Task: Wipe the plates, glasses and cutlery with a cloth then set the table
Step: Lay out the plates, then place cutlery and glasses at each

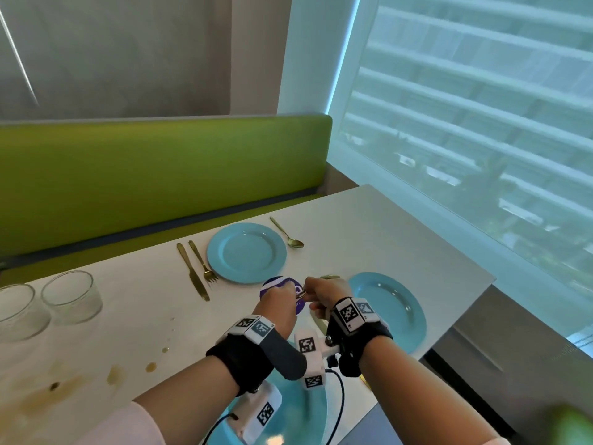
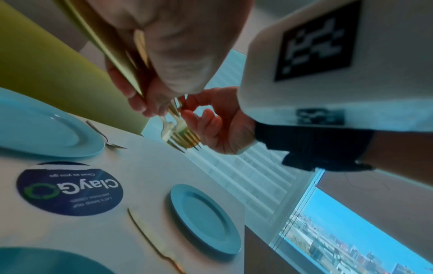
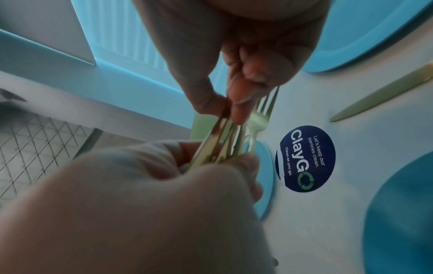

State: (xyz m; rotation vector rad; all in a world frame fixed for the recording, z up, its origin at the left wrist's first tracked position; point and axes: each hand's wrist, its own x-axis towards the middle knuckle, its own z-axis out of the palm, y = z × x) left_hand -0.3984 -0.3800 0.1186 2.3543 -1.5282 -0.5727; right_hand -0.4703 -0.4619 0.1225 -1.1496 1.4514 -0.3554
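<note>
Both hands meet above a round blue sticker (image 1: 277, 284). My left hand (image 1: 282, 297) grips a bundle of gold cutlery (image 2: 110, 40) by the handles. My right hand (image 1: 317, 292) pinches a gold fork (image 3: 260, 118) from that bundle near its tines, thumb against fingers. A gold knife (image 2: 150, 239) lies on the table beside the right blue plate (image 1: 394, 309). The far blue plate (image 1: 247, 252) has a knife (image 1: 192, 274) and fork (image 1: 203, 263) on its left and a spoon (image 1: 287, 234) on its right. No cloth shows in any view.
Two empty glasses (image 1: 72, 300) (image 1: 19, 311) stand at the left of the white table (image 1: 385, 226). A third blue plate (image 1: 288, 412) lies under my forearms. Brown stains (image 1: 150, 367) mark the near left. A green bench (image 1: 160, 171) runs behind; a window is to the right.
</note>
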